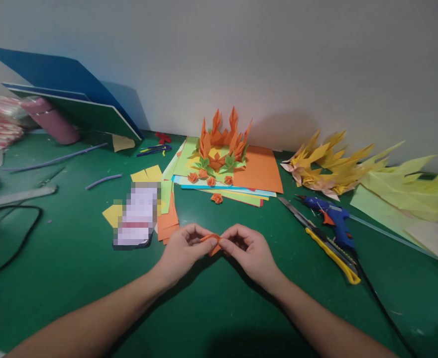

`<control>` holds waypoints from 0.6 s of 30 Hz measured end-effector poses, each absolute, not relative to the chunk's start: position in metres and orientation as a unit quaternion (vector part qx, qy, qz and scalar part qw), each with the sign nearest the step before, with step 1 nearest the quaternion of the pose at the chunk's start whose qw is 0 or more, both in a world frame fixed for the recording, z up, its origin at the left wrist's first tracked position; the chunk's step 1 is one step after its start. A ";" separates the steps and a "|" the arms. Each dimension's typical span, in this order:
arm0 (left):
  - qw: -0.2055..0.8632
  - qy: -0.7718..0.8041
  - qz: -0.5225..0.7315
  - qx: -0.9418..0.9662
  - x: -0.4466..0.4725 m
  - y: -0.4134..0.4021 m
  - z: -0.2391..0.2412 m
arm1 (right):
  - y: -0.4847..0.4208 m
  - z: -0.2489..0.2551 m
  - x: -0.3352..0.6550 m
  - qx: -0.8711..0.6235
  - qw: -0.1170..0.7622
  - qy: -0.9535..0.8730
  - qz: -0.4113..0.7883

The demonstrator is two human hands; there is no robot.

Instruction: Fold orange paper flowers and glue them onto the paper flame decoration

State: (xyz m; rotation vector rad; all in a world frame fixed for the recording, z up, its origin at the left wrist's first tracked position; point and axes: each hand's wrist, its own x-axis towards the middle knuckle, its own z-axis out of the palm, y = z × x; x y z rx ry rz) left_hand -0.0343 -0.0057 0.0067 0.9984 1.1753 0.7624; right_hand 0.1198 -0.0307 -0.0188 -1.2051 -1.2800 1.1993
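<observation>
Between my two hands is a small folded piece of orange paper (215,247), held just above the green table. My left hand (183,248) pinches its left side between thumb and fingers. The right side is pinched by my right hand (247,251), fingertips nearly meeting those of the left. Beyond them lies a small orange paper rose (216,198). Several more such roses rest on a stack of coloured paper (260,169), in front of an orange folded-paper crown (224,149) with green paper leaves.
A phone (137,216) lies left of my hands, near orange paper strips (166,223). To the right are a yellow utility knife (327,248) and a blue glue gun (331,214) with its cord. Yellow paper crowns (327,164) stand behind; a pink bottle (51,119) leans at back left.
</observation>
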 end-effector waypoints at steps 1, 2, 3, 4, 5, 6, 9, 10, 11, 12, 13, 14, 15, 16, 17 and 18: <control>0.658 0.515 0.332 0.437 -0.035 -0.006 0.007 | -0.031 -0.018 0.121 -0.488 0.486 -0.521 0.504; 0.665 0.511 0.327 0.435 -0.035 -0.006 0.007 | -0.031 -0.018 0.122 -0.481 0.487 -0.514 0.517; 0.670 0.508 0.323 0.434 -0.035 -0.006 0.007 | -0.031 -0.017 0.123 -0.473 0.487 -0.508 0.531; 0.674 0.506 0.319 0.434 -0.036 -0.006 0.007 | -0.030 -0.017 0.124 -0.465 0.485 -0.505 0.542; 0.673 0.507 0.317 0.437 -0.036 -0.006 0.007 | -0.030 -0.017 0.124 -0.458 0.486 -0.507 0.545; 0.668 0.509 0.316 0.442 -0.036 -0.006 0.007 | -0.030 -0.017 0.125 -0.453 0.488 -0.514 0.540; 0.647 0.519 0.316 0.461 -0.034 -0.008 0.007 | -0.031 -0.016 0.123 -0.456 0.507 -0.546 0.486; 0.643 0.519 0.316 0.465 -0.033 -0.008 0.007 | -0.031 -0.016 0.122 -0.462 0.514 -0.558 0.460; 0.642 0.519 0.316 0.468 -0.032 -0.009 0.006 | -0.032 -0.016 0.121 -0.467 0.518 -0.571 0.433; 0.641 0.518 0.317 0.469 -0.032 -0.010 0.006 | -0.033 -0.017 0.120 -0.473 0.520 -0.585 0.405; 0.640 0.519 0.317 0.469 -0.031 -0.011 0.005 | -0.034 -0.017 0.119 -0.479 0.520 -0.599 0.375; 0.639 0.521 0.316 0.469 -0.031 -0.011 0.005 | -0.035 -0.017 0.119 -0.483 0.520 -0.613 0.347; 0.640 0.522 0.315 0.468 -0.031 -0.011 0.004 | -0.035 -0.018 0.119 -0.486 0.519 -0.624 0.323; 0.642 0.522 0.314 0.466 -0.031 -0.012 0.003 | -0.036 -0.018 0.119 -0.488 0.516 -0.635 0.304; 0.644 0.520 0.315 0.464 -0.031 -0.012 0.002 | -0.036 -0.018 0.119 -0.489 0.513 -0.643 0.289; 0.646 0.518 0.317 0.463 -0.031 -0.011 0.001 | -0.036 -0.019 0.120 -0.488 0.510 -0.651 0.279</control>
